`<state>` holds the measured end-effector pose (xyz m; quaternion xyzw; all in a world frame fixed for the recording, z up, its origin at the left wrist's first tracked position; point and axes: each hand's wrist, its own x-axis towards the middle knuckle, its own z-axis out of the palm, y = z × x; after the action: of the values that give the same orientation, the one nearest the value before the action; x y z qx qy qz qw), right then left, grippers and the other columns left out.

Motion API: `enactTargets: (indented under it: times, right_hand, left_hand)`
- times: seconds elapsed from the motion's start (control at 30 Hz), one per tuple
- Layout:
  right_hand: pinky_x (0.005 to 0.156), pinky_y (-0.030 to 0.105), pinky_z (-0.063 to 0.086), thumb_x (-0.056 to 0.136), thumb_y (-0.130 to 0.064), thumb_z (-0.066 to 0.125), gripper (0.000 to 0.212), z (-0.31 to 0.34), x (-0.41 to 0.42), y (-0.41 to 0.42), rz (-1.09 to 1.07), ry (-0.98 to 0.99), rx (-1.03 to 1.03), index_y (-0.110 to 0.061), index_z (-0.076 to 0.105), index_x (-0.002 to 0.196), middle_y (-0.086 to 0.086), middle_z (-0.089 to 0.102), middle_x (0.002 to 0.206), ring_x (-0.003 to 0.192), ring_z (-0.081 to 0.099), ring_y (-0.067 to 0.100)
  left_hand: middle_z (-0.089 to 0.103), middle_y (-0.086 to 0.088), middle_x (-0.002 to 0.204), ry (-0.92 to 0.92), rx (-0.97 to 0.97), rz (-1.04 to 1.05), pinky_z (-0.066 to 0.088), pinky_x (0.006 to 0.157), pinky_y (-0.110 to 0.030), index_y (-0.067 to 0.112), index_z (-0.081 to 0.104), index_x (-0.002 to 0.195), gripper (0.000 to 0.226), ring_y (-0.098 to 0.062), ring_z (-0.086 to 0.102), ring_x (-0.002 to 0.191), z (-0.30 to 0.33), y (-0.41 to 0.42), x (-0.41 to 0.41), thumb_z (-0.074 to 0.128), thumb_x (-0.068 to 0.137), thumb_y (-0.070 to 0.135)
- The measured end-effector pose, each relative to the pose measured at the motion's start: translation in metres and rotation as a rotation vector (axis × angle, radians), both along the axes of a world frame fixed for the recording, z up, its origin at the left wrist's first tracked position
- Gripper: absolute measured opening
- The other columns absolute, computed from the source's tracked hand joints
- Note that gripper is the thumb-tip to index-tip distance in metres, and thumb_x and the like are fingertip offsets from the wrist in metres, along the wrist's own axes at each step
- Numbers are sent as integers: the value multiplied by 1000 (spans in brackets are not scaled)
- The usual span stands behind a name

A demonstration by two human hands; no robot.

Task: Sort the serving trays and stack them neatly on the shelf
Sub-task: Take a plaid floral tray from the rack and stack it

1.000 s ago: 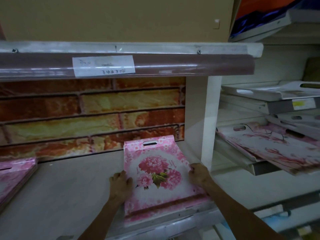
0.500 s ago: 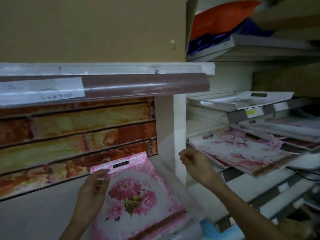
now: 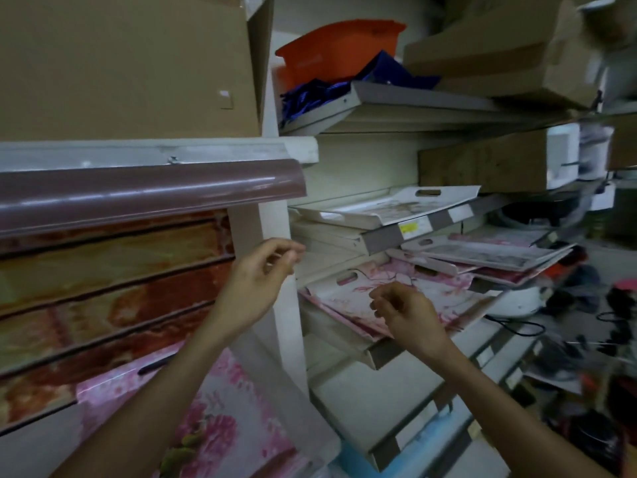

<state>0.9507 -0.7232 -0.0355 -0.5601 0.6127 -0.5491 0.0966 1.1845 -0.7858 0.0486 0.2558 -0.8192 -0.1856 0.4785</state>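
Observation:
A pink flowered serving tray [image 3: 227,419] lies on the left shelf [image 3: 303,405] under my left forearm. My left hand [image 3: 256,281] is raised in front of the white upright post, fingers loosely curled, holding nothing. My right hand [image 3: 406,313] hovers open over a pink-and-white floral tray [image 3: 351,294] on the sloping right shelf. More trays lie askew to the right [image 3: 489,253], and a white tray with a handle slot [image 3: 389,207] rests on the shelf above.
A white post [image 3: 275,222] divides the two shelf bays. Brick-pattern backing [image 3: 110,288] lines the left bay. Cardboard boxes [image 3: 499,60] and an orange bin [image 3: 331,53] sit on top shelves. Cables and dark clutter [image 3: 579,339] fill the lower right.
Both hands have let go of the pink flowered tray on the left shelf and moved right and up toward the trays in the right bay. The view has swung right.

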Motion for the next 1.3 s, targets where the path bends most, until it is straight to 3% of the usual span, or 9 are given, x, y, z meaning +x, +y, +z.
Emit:
enactTargets:
  times: [0.23,0.37,0.47,0.63,0.73,0.9,1.0,1.13,1.3]
  right_hand:
    - [64,23,52,95,-12,55,12,19,-75,-3,14,-30,20,-13,67,98,1,73,87,81,68,15]
    - [64,22,51,95,-15,55,11,38,-112,-4,16,-8,-7,-12,66,95,6,72,86,80,67,20]
    - [59,13,49,96,-16,54,10,48,-134,-3,30,-24,-25,-17,64,92,-3,71,81,78,68,16]
    - [73,34,55,95,-16,56,16,56,-161,-2,61,-99,-32,-21,62,81,-2,71,77,76,67,17]
    - [68,36,55,94,-16,58,16,57,-178,-9,83,-231,-11,-17,65,79,-6,68,67,67,64,15]
    - [66,33,60,98,-15,52,23,77,-200,-29,164,-578,4,5,64,99,18,71,86,74,70,26]
    - [78,45,61,101,-26,48,37,99,-209,-39,293,-853,-13,6,52,119,26,66,103,89,71,34]
    - [77,59,57,101,-33,46,46,128,-227,-55,511,-1276,-26,-10,34,139,34,44,124,119,54,46]
    - [79,61,54,100,-23,49,33,146,-234,-75,412,-1293,5,-4,41,125,26,49,126,116,55,45]
  left_hand:
    - [60,8,116,-160,-225,-7,41,84,-4,20,65,118,23,-4,57,100,38,-36,-109,56,96,18]
    - [56,8,125,-364,-227,-10,43,93,-15,23,61,125,29,0,57,104,52,-54,-140,56,97,24]
    - [61,11,122,-494,-177,-22,39,85,2,25,64,122,27,22,56,96,53,-60,-152,56,96,23]
    - [73,3,106,-478,-286,18,45,80,-6,23,70,102,18,20,58,90,62,-62,-162,56,96,14]
    - [72,6,105,-459,-375,30,46,86,-17,17,71,103,18,20,57,92,70,-58,-172,55,97,14]
    - [69,16,102,-405,-423,48,42,85,-9,20,70,104,20,17,57,93,87,-41,-199,52,98,16]
    - [70,10,104,-351,-425,65,40,85,-10,19,70,105,20,3,60,96,97,-26,-215,50,99,16]
    - [67,12,103,-346,-431,79,36,81,-2,20,69,106,21,0,57,96,104,-7,-228,49,99,17]
    - [71,7,102,-327,-424,96,44,85,-14,20,69,106,22,-7,62,95,102,11,-230,49,99,16]
